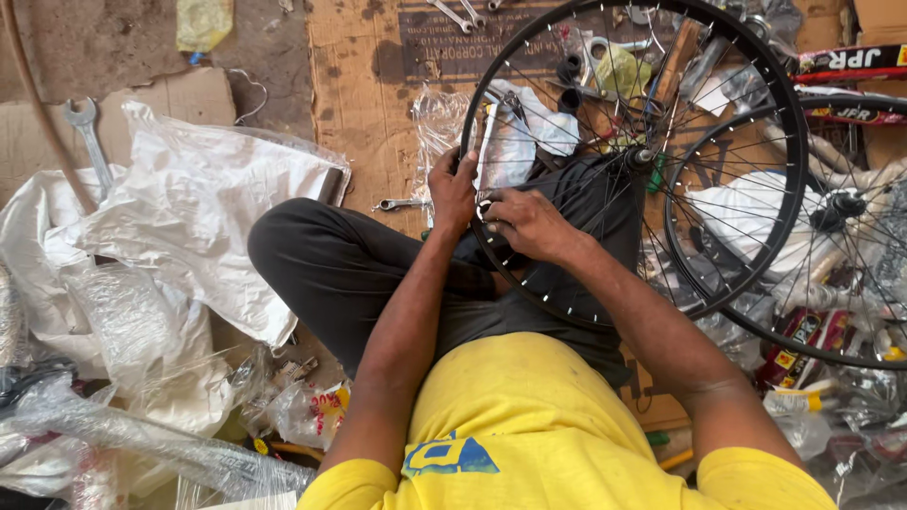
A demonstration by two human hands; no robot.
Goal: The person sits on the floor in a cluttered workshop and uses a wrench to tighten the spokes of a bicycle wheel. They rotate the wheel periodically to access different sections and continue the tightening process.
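The fingers of the left hand (453,192) curl closed over the thin black rim of a spoked bicycle wheel (635,157), gripping it at its left edge, while the right hand (525,220) sits just beside it with fingertips pinched together on a small silvery piece at the rim; what exactly that piece is cannot be told. The rim is a smooth, dark metal hoop, and fine bright wire spokes run from it to a small hub near the middle. The wheel lies tilted across the lap, its lower edge resting on the dark grey trousers, its upper edge reaching away over the brown cardboard (364,85); being round, it has no long axis, and its hub axle points roughly toward the camera. A second black wheel (836,210) overlaps it on the right. Crinkled white and clear plastic sheeting (198,212) is heaped to the left, with a steel spanner (87,132) beyond it and a smaller wrench (402,203) lying near the left hand.
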